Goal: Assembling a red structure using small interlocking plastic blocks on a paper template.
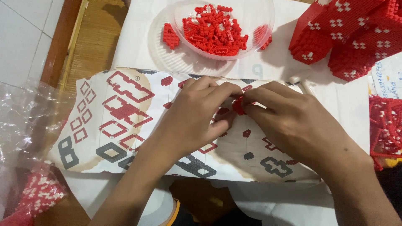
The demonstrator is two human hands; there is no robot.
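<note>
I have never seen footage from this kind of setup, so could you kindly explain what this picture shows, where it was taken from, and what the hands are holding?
There is no machine here: a person wears a camera on the head, so this single picture looks down at their own two bare hands. The left hand and the right hand meet over a printed paper sheet with red and grey diamond patterns, pinching a small cluster of tiny red plastic bricks between the fingertips. Above stands a clear plastic bowl holding loose red bricks. At top right sits a large red-and-white brick model. At far left lies crumpled clear plastic wrap.
</note>
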